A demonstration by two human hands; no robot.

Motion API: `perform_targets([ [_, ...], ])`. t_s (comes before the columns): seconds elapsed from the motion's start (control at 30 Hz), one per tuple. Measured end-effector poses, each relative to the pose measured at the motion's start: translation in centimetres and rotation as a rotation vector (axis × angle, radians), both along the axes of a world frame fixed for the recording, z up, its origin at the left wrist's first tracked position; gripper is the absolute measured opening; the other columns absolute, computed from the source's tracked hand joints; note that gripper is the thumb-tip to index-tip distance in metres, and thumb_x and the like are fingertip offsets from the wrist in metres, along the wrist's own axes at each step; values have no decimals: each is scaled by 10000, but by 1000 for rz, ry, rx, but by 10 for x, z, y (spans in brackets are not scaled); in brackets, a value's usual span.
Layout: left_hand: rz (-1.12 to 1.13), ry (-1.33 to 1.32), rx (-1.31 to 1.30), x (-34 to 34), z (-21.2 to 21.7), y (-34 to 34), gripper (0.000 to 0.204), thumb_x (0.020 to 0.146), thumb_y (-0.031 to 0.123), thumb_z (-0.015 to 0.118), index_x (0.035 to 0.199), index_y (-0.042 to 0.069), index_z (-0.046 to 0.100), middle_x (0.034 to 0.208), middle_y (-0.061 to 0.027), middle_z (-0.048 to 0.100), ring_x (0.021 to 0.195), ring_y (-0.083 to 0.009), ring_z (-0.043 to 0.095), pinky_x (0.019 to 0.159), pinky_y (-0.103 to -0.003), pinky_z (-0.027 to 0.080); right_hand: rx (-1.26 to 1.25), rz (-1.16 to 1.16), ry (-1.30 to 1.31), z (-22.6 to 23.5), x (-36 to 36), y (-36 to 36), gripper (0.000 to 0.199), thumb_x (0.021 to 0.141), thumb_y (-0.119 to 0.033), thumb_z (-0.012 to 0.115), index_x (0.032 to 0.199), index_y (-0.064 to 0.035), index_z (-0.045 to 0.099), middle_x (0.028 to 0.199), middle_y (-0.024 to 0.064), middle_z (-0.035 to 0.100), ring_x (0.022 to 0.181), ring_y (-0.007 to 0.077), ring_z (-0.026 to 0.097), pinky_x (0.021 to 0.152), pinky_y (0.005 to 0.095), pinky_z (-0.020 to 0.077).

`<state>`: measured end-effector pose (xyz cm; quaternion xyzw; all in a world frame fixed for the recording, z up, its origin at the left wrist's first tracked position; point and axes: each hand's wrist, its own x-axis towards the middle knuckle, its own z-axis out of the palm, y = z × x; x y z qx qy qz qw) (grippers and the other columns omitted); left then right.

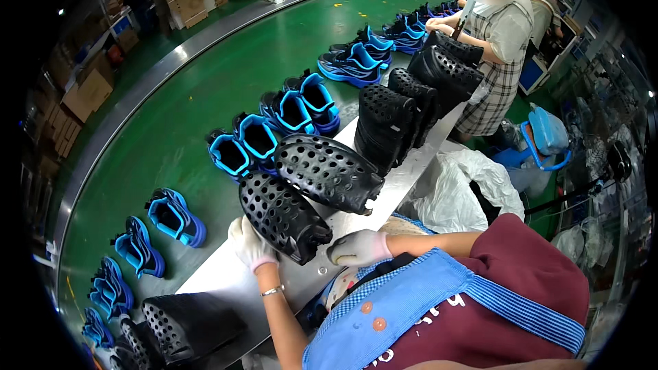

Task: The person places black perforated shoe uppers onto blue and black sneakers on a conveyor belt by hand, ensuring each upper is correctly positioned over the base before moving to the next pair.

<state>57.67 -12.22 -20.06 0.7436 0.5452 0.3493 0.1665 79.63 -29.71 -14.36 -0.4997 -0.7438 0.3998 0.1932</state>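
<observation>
Tipping over is the likeliest trouble for the front perforated black shell, which slants on the metal ledge with its lower end close to the near edge. A push from one side only, or a glove slipping on the smooth black surface, could send it off that edge toward the lap. Its upper end overlaps the far edge in this view, so a shove the other way could knock the close-set row of blue-collared shoes on the green belt. A second perforated black shell lies just beside it on the right and might be nudged too (whether the two touch, I cannot tell).

The left hand, in a white glove, comes up from the lower edge on a steep forearm, wrist nearly straight, and rests against the shell's left flank. Its fingers run up along that side; some go out of sight, so I cannot tell whether they grip.

The right hand, gloved too, comes in almost level from the right, above the ledge's near edge. Its fingers look bent and point left, just beside the shell's lower end; whether they touch or hold it is unclear.
</observation>
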Motion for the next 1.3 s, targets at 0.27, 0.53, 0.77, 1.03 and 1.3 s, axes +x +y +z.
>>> perform_targets([
  [0.27,5,35,-46,4,4,24,183,858,106,573,978,45,696,1038,-149,651,979,-338,583,895,-426,451,-58,-379,-205,29,70,-55,260,937,-287,509,1047,-108,663,1008,126,676,902,318,652,821,397,516],
  [0.53,60,114,10,-4,6,44,223,898,165,553,995,39,710,1014,-129,651,969,-311,565,887,-404,449,-697,-1468,-831,53,219,-343,398,864,-384,516,976,-55,710,929,184,700,830,334,684,733,424,526],
  [0.77,28,69,28,3,-2,41,229,903,165,547,997,37,713,1027,-147,644,970,-318,567,892,-407,444,-1826,-1399,-949,78,157,-644,321,841,-247,594,1073,-60,712,1112,152,684,1047,275,656,841,412,517],
  [1.03,68,138,-3,20,3,43,224,909,189,570,989,42,719,1026,-138,639,962,-310,563,884,-399,446,-1112,-1104,-879,54,141,-390,394,872,-353,490,1003,-50,705,1025,195,692,943,342,673,818,431,526],
  [1.3,119,-77,-135,17,4,49,190,857,161,580,906,65,737,958,-158,635,923,-339,568,867,-432,440,75,-604,-588,67,106,-84,207,894,-294,564,852,-112,652,742,145,635,699,346,638,655,456,513],
])
